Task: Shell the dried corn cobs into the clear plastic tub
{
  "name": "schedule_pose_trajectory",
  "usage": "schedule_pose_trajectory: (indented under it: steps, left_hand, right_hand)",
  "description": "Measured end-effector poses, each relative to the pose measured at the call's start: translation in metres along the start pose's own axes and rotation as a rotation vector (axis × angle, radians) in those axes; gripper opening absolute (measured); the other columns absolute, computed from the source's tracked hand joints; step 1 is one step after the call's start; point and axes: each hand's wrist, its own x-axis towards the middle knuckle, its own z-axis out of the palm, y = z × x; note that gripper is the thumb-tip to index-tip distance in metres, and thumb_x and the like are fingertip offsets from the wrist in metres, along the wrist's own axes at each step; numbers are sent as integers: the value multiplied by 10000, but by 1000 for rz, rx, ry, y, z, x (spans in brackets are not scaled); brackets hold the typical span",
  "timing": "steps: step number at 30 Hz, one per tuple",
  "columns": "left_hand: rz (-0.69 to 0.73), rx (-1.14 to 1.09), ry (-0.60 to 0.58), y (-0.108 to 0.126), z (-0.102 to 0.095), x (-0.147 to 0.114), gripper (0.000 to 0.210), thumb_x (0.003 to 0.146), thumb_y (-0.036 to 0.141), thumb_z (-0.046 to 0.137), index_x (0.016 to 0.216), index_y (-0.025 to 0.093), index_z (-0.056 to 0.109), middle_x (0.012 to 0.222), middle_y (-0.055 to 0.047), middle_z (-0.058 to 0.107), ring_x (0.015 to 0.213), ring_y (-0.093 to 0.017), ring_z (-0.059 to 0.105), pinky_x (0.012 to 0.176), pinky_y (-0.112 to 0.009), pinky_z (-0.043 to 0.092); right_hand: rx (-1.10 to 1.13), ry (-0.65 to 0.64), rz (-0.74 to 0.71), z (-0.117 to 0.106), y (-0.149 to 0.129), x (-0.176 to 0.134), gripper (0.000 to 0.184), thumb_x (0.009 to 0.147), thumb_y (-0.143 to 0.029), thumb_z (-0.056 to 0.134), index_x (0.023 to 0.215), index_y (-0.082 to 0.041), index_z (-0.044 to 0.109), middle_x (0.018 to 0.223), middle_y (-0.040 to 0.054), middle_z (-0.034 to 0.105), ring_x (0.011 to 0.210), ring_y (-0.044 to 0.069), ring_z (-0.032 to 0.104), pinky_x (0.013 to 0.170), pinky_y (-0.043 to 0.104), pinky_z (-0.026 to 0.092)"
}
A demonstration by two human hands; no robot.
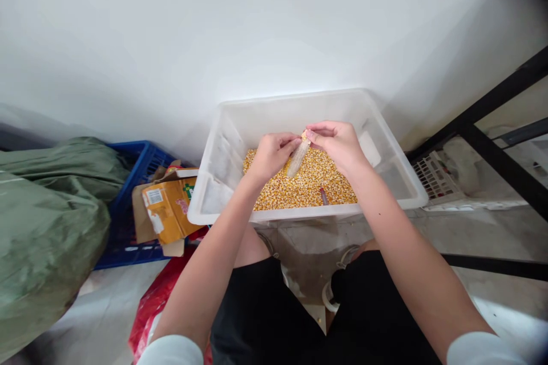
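Observation:
A corn cob, mostly stripped pale with some yellow kernels at its upper end and along its left side, is held at a tilt above a heap of loose corn kernels. My left hand closes its fingertips on the cob's left side near the top. With thumb and fingers, my right hand pinches the upper end. The kernels lie in a translucent white plastic tub. A thin dark reddish tool-like piece sticks out of the kernels near the front wall.
Left of the tub are a torn orange cardboard box, a blue crate and a green cloth-like cover. Red plastic lies below. To the right stands a black metal frame with a white basket. A white wall rises behind.

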Motion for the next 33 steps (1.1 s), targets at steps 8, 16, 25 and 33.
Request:
schedule_pose_trajectory:
  steps: [8, 16, 25, 33]
  left_hand:
    - [-53, -269, 75, 12, -3, -2, 262, 759, 335, 764, 904, 123, 713, 896, -89, 745, 803, -145, 680, 748, -267, 519]
    - [-65, -315, 9, 11, 1, -3, 324, 748, 309, 771, 1001, 129, 676, 997, -102, 739, 857, -157, 687, 781, -283, 530]
    - [-25, -292, -72, 13, 4, -4, 309, 915, 417, 590, 1046, 154, 685, 893, -58, 695, 754, -117, 621, 659, -232, 471]
    - [-202, -419, 0, 11, 5, -1, 382, 907, 502, 552, 905, 146, 691, 771, -55, 695, 629, -117, 627, 582, -225, 473]
  right_hand:
    - [126, -66, -26, 6, -7, -2, 305, 653, -342, 859, 881, -189, 728, 868, 52, 744, 835, 183, 694, 843, 370, 569]
    - [218, -10, 33, 1, -9, -1, 229, 684, -340, 840, 814, -198, 716, 873, 40, 727, 855, 177, 694, 889, 365, 576]
    - [237, -77, 27, -2, -9, -2, 243, 660, -227, 824, 882, -197, 732, 928, 52, 735, 940, 209, 692, 958, 408, 550]
    - [205, -99, 31, 2, -8, -1, 254, 684, -231, 805, 921, -211, 717, 963, 53, 725, 967, 207, 683, 935, 402, 560]
